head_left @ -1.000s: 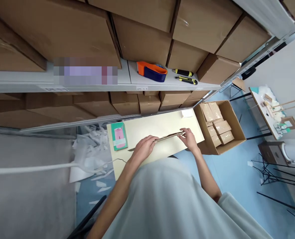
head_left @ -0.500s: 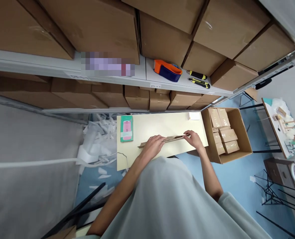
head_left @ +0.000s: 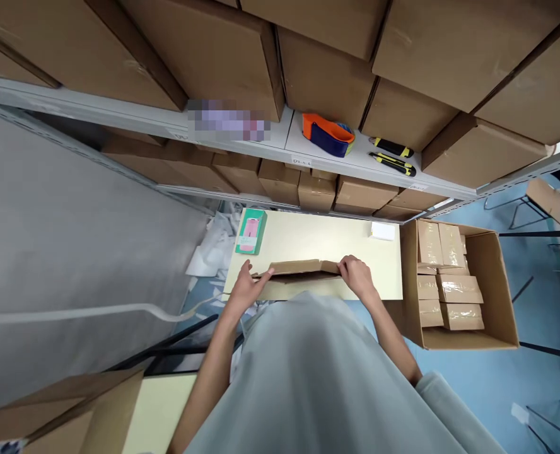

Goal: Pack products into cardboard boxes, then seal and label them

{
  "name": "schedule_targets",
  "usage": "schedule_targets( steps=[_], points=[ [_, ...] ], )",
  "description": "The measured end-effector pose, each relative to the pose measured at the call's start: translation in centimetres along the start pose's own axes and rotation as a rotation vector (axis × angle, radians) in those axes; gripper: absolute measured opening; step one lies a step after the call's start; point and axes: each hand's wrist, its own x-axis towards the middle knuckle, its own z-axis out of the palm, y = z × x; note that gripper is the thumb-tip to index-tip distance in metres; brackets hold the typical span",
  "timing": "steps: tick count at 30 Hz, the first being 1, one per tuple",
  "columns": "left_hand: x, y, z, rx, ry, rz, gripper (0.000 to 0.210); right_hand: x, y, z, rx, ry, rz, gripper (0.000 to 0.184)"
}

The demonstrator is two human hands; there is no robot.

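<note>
A narrow folded cardboard box [head_left: 303, 268] lies across the front of the pale table [head_left: 308, 236], its long top side slightly parted. At its left end, my left hand [head_left: 248, 287] grips the edge between thumb and fingers. My right hand [head_left: 355, 274] is closed round the opposite end. Behind my left hand, a green box with a pink picture [head_left: 251, 232] lies on the table. A small white box [head_left: 383, 231] rests near the table's back right corner.
Right of the table stands a large open carton [head_left: 497, 287] with several taped boxes inside. Above the table runs a shelf [head_left: 280, 142] of brown cartons, with box cutters [head_left: 392, 164] and an orange-and-blue tape roll [head_left: 328, 135]. White scraps [head_left: 218, 243] lie at the left.
My left hand has moved left to the cardboard's end. The cardboard has opened from a nearly flat strip into a wider shape. The camera view has shifted.
</note>
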Motion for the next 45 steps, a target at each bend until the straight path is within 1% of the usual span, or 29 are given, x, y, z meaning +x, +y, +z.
schedule_targets(
  steps=[2, 4, 7, 8, 9, 11, 13, 14, 16, 19, 22, 24, 25, 27, 31, 34, 39, 42, 45],
  points=[
    [-0.6, 0.1, 0.9, -0.12, 0.042, -0.023, 0.111, -0.2, 0.5, 0.2, 0.001, 0.065, -0.025, 0.026],
    [-1.3, 0.5, 1.9, -0.211, 0.094, -0.003, 0.11, -0.3, 1.2, 0.5, 0.054, 0.128, -0.046, 0.028],
    [-2.1, 1.5, 3.7, -0.332, 0.157, 0.028, 0.11, -0.4, 2.6, 1.2, 0.218, 0.209, -0.088, 0.031],
    [-2.3, 1.9, 4.3, -0.369, 0.178, 0.028, 0.107, -0.4, 3.0, 1.5, 0.277, 0.227, -0.096, 0.031],
    [-2.5, 2.3, 4.9, -0.393, 0.201, 0.023, 0.1, -0.4, 3.4, 1.7, 0.328, 0.238, -0.097, 0.032],
    [-2.8, 3.2, 5.9, -0.376, 0.24, 0.007, 0.076, -0.4, 4.1, 2.1, 0.392, 0.243, -0.087, 0.033],
    [-3.1, 4.1, 6.7, -0.28, 0.255, 0.007, 0.054, -0.5, 4.8, 2.3, 0.418, 0.24, -0.072, 0.032],
    [-3.3, 4.5, 6.9, -0.216, 0.254, 0.021, 0.047, -0.6, 5.2, 2.4, 0.426, 0.24, -0.061, 0.031],
    [-3.7, 5.5, 7.1, -0.086, 0.238, 0.075, 0.041, -0.9, 5.9, 2.4, 0.447, 0.243, -0.027, 0.031],
    [-4.5, 7.0, 7.1, 0.063, 0.192, 0.206, 0.039, -1.5, 6.8, 2.4, 0.483, 0.269, 0.033, 0.035],
    [-4.9, 8.0, 7.0, 0.153, 0.157, 0.339, 0.041, -2.2, 7.0, 2.4, 0.477, 0.272, 0.074, 0.051],
    [-5.0, 8.4, 6.9, 0.199, 0.144, 0.392, 0.043, -2.4, 6.7, 2.2, 0.438, 0.234, 0.102, 0.063],
    [-4.9, 8.4, 6.9, 0.219, 0.14, 0.411, 0.044, -2.3, 6.5, 2.0, 0.409, 0.216, 0.12, 0.066],
    [-4.7, 8.2, 6.8, 0.251, 0.13, 0.442, 0.045, -2.0, 6.1, 1.5, 0.349, 0.205, 0.153, 0.062],
    [-4.4, 7.5, 6.3, 0.278, 0.085, 0.501, 0.045, -0.2, 5.4, 0.2, 0.279, 0.25, 0.187, 0.038],
    [-4.4, 6.9, 5.8, 0.311, 0.051, 0.555, 0.046, 1.5, 5.1, -0.7, 0.27, 0.274, 0.195, 0.029],
    [-4.8, 6.6, 6.0, 0.318, -0.03, 0.608, 0.049, 3.2, 3.9, -0.9, 0.295, 0.268, 0.19, 0.028],
    [-5.0, 6.7, 6.6, 0.289, -0.084, 0.647, 0.047, 3.1, 3.1, -0.3, 0.297, 0.255, 0.185, 0.031],
    [-4.9, 6.5, 7.1, 0.286, -0.166, 0.706, 0.048, 2.4, 2.9, 0.4, 0.315, 0.23, 0.169, 0.03]
  ],
)
